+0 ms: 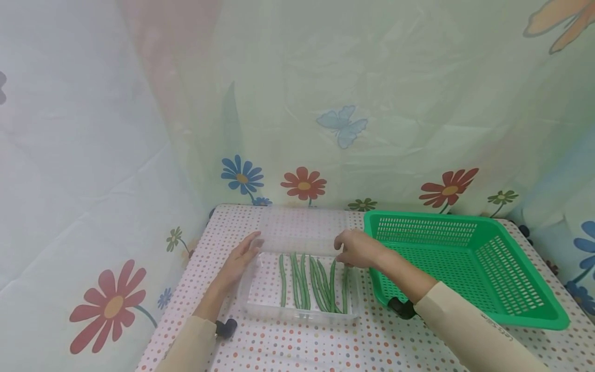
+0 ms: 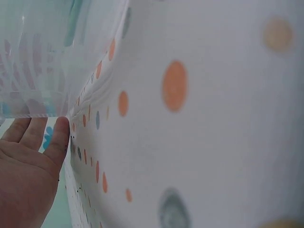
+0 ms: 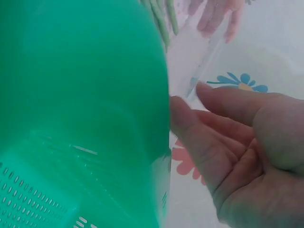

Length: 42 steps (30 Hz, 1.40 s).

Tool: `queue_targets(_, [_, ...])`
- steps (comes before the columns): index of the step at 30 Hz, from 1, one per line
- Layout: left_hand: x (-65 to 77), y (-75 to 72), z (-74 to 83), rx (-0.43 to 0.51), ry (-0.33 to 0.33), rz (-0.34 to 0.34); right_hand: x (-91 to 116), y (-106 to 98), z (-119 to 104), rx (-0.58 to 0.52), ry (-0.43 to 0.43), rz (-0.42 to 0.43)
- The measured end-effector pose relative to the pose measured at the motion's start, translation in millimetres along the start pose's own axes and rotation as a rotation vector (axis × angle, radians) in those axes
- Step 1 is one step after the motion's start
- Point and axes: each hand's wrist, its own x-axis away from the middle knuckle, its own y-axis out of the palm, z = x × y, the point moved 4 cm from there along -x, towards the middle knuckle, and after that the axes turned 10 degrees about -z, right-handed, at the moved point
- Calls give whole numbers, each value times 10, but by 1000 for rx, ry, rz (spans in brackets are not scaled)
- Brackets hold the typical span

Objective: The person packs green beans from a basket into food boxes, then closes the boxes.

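Observation:
A clear plastic container (image 1: 297, 313) lies on the table with several green beans (image 1: 304, 284) side by side in it. Its see-through lid (image 1: 302, 222) is folded back on the far side. My left hand (image 1: 239, 261) is at the container's back left corner, fingers extended; in the left wrist view, the fingertips of this hand (image 2: 31, 161) are right at the clear plastic edge. Over the back right corner is my right hand (image 1: 360, 249), its fingers bent. The right wrist view shows that hand (image 3: 247, 152) with a gap between thumb and fingers and nothing in it.
A green plastic basket (image 1: 525, 320) with perforated sides stands right of the container, under my right forearm. The table (image 1: 269, 351) has a dotted cloth. A flowered curtain (image 1: 288, 129) hangs behind and at the left.

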Motion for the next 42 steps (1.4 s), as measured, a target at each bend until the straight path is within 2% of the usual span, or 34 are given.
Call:
queue_targets(5, [-3,-1,8,-13,-6,3,37,-29,-30,-20,-34,3])
queue_targets(8, [-5,-2,11,-17,-8,4,62,-68,-40,-11,-27,17])
queue_targets(14, [-6,-6,4,-12,-8,1,80,-166,-37,6,-27,88])
queue_targets(19, [-5,-19,-1,-17,-13,-14,93,-222,5,19,-64,172])
queue_targets(23, [-2,-38,38,-61,6,-35,96,-275,96,9,-93,236])
queue_targets(29, [-12,-70,90,-153,-20,-65,82,-385,315,-34,-78,248])
queue_targets(38, [-62,-162,238,-360,-48,-159,39,-520,585,-30,-33,292])
queue_targets(42, [-132,-220,336,-361,-35,-156,6,-532,649,-39,-19,295])
